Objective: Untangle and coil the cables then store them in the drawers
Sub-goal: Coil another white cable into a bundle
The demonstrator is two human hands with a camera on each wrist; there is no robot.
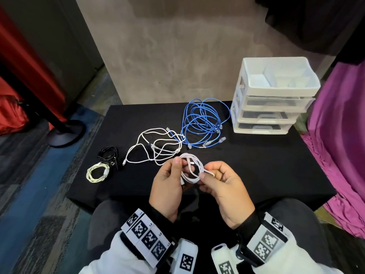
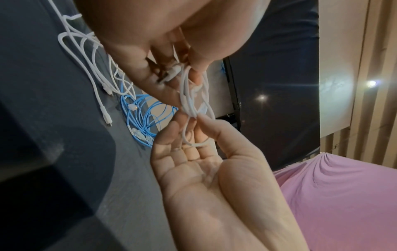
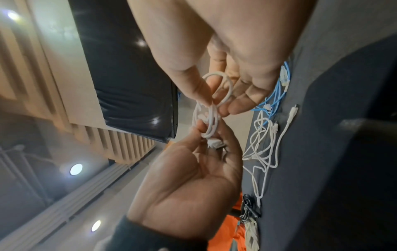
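Observation:
Above the near edge of the black table (image 1: pixel 256 167), both hands hold one small white coiled cable (image 1: pixel 192 171). My left hand (image 1: pixel 178 167) grips the coil's left side, thumb on top; in the left wrist view, the left hand (image 2: pixel 182 68) curls its fingers round the loops (image 2: pixel 189 95) and a white plug. My right hand (image 1: pixel 207 174) pinches the coil's right side between thumb and forefinger, and the right wrist view shows the right hand (image 3: pixel 217 107) holding that pinch on the coil (image 3: pixel 212 118). A loose white cable tangle (image 1: pixel 156 147) and a blue cable tangle (image 1: pixel 203 123) lie beyond.
A black coil (image 1: pixel 108 153) and a cream coil (image 1: pixel 96 172) lie at the table's left. The translucent drawer unit (image 1: pixel 270 95) stands back right, its three drawers shut under an open top tray. Pink cloth (image 1: pixel 339 135) hangs to the right; a stand base (image 1: pixel 67 131) is on the floor left.

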